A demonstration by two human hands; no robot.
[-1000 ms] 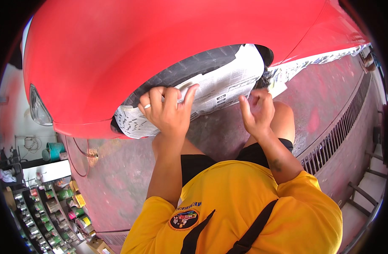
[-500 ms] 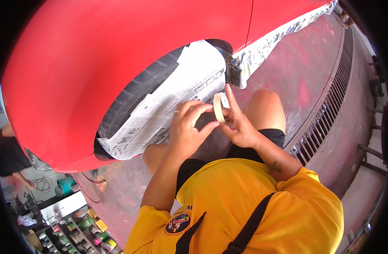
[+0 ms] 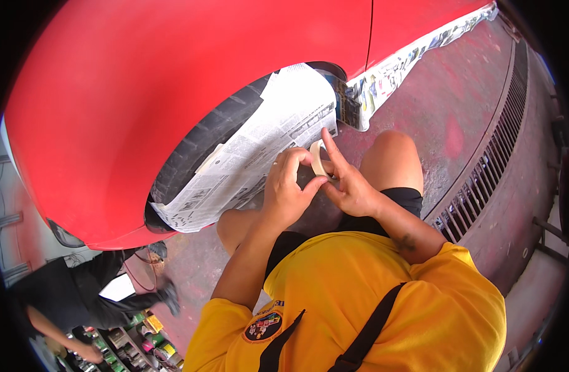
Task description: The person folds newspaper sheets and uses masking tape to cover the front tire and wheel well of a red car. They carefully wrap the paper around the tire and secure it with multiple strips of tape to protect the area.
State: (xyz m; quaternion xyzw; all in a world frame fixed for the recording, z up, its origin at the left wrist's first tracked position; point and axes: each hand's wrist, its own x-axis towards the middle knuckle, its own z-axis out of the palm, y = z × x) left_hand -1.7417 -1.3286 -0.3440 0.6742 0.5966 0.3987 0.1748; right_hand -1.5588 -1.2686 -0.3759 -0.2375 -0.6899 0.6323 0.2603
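Observation:
A roll of cream masking tape [image 3: 317, 160] is held up between my two hands, in front of the wheel. My left hand [image 3: 287, 193] pinches at its near-left edge, thumb and fingertips curved together. From the other side my right hand [image 3: 354, 188] grips the roll, its index finger stretched up past it. Just beyond, newspaper sheets [image 3: 247, 152] cover much of a black tyre [image 3: 201, 141] in the wheel arch of a red car [image 3: 148, 80]. Whether a strip is lifted off the roll I cannot tell.
More newspaper [image 3: 415, 56] hangs along the car's lower sill. A floor grate [image 3: 477, 193] runs along the right. At the lower left a person in black clothes [image 3: 67, 291] bends by shelves of cans and bottles [image 3: 142, 341]. My bare knees lie either side of my hands.
The person in black has come further into view at the lower left, beside the shelves. My hands stay on the tape roll, which has tilted slightly.

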